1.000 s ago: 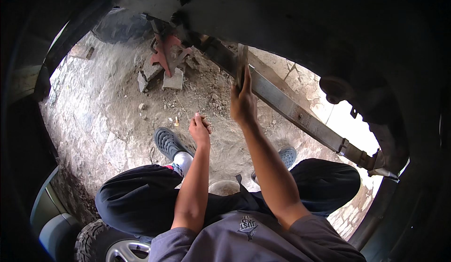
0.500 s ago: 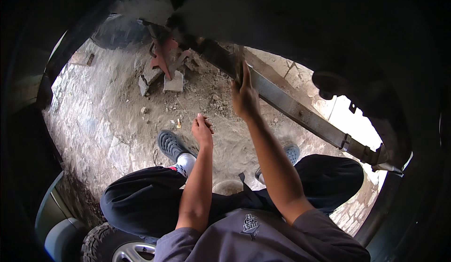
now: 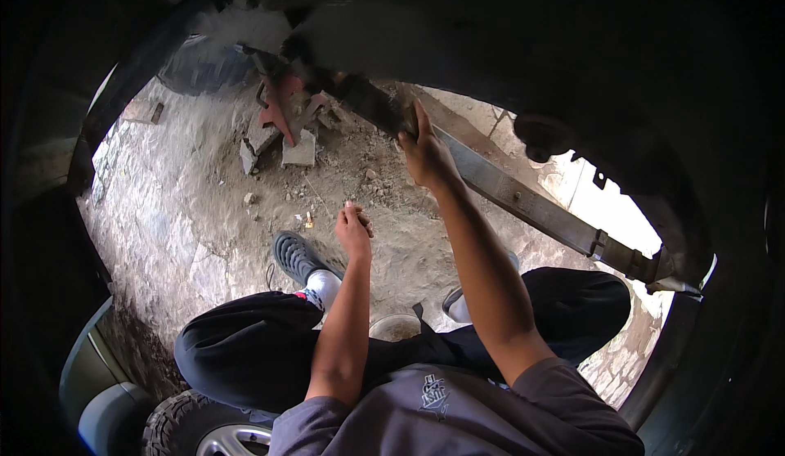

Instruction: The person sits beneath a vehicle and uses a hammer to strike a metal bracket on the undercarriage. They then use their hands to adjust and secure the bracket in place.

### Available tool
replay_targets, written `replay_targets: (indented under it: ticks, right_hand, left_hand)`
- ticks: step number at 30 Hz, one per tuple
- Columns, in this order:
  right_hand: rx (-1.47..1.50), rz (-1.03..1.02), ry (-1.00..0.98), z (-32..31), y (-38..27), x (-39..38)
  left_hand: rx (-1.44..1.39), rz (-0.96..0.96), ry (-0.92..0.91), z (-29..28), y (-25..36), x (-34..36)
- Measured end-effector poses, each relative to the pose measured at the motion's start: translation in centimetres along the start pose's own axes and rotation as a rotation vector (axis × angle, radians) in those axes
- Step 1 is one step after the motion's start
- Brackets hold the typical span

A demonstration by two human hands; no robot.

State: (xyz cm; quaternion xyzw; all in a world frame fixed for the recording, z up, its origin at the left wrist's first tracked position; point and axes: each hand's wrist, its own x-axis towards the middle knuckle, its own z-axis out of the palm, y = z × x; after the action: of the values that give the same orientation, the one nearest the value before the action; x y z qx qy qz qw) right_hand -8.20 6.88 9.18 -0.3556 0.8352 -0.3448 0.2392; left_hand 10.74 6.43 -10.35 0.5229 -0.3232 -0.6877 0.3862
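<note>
Two Hands Beneath a Vehicle, One at a Slanting Metal Bar

At your far left, a brick (image 3: 144, 112) lies on the dirt floor (image 3: 176, 194), and a treaded wheel (image 3: 168, 430) stands at the lower edge. Further right, a red metal stand (image 3: 280, 111) rises beside a pale block (image 3: 299, 150), with your grey left shoe (image 3: 296, 256) below. Your left hand (image 3: 354, 229) hangs near the middle, its fingers curled inward; you cannot tell whether they pinch anything. Your right hand (image 3: 428, 158) reaches up to the metal bar (image 3: 531, 201), forefinger and thumb apart against its dark stretch; whether they grip it is too dim to tell. The bar slants from upper centre to lower right, above the floor, with a clamp (image 3: 600, 243) around it.
</note>
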Motion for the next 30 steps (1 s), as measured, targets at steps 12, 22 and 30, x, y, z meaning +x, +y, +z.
replay_targets:
  ticks: [12,22,30]
  right_hand:
    - [-0.274,-0.166,-0.108,-4.7,5.5,-6.1]
    - [-0.176,-0.278,-0.057,-4.1,6.8,-6.4]
    - [-0.241,-0.258,-0.074,-4.8,7.3,-4.8]
  left_hand:
    - [-0.016,-0.092,-0.034,-1.7,-1.3,0.4]
    - [0.042,-0.064,-0.077,0.2,-0.8,0.1]
    - [0.074,-0.092,-0.072,0.6,-1.0,-0.8]
